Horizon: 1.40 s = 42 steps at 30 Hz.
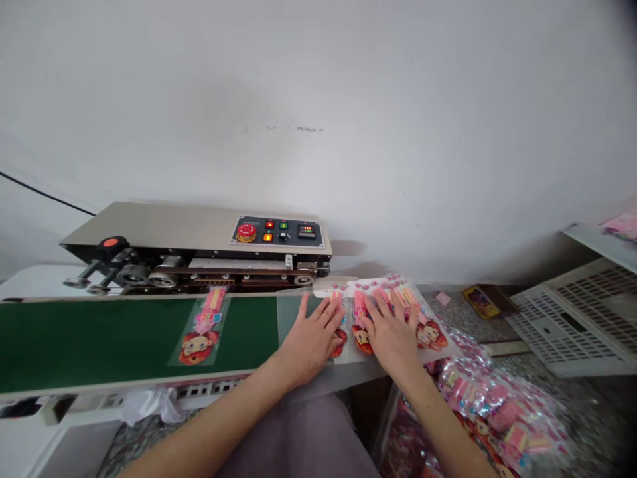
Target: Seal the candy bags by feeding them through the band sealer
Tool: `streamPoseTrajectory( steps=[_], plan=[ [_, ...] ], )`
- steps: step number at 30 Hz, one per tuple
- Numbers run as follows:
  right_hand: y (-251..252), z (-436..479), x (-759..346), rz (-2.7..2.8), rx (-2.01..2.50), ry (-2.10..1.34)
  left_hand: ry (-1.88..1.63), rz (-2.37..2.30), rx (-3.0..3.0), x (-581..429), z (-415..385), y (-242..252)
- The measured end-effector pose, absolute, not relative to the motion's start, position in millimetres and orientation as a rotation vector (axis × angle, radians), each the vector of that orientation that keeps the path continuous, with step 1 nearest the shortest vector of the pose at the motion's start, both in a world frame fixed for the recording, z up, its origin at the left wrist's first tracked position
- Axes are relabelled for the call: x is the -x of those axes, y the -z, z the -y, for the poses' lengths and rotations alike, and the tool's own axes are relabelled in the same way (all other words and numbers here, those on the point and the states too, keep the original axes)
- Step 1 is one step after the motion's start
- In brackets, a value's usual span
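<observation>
My left hand lies flat with fingers spread at the right end of the green conveyor belt. Its fingertips press on a clear packet with pink sticks and a printed cartoon face, partly hidden by the hand. My right hand, also open and palm down, rests on several overlapping packets of the same kind. Further left, a single packet lies on the belt, its top edge near the band sealing machine.
The machine's control panel has lit buttons and a red stop knob. Below right is a large heap of filled packets. A white plastic crate and a small open box stand on the right. White crumpled plastic hangs under the belt.
</observation>
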State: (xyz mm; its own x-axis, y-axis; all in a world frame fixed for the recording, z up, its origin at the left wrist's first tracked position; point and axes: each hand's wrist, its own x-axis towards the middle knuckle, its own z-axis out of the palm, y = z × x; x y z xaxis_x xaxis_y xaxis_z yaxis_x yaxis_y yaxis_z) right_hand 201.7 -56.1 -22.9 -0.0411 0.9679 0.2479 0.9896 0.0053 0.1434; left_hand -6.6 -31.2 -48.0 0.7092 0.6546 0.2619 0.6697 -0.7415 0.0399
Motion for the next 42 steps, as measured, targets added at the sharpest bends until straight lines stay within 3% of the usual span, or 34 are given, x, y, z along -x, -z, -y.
streamPoseTrajectory(
  steps=[11, 18, 25, 33, 37, 42],
  plan=[
    [16.2, 50.2, -145.2, 2.206, 1.966, 0.246, 0.293, 1.448, 2.74, 32.6, 41.1, 37.5],
    [6.7, 61.6, -206.3, 2.212, 1.941, 0.421, 0.271, 1.655, 2.575, 45.3, 44.3, 20.3],
    [24.4, 70.8, -201.9, 2.251, 1.982, 0.364, 0.39, 1.291, 2.812, -2.5, 39.3, 31.2],
    [20.3, 70.9, -135.0, 2.24, 1.9, 0.163, 0.247, 1.464, 2.691, 52.0, 39.6, 36.0],
    [6.1, 69.3, -178.3, 2.165, 1.915, 0.343, 0.268, 1.631, 2.573, 45.2, 42.1, 20.3],
    [13.2, 57.2, -258.7, 1.927, 2.186, 0.519, 0.389, 1.362, 2.813, -2.9, 41.3, 22.5]
  ],
)
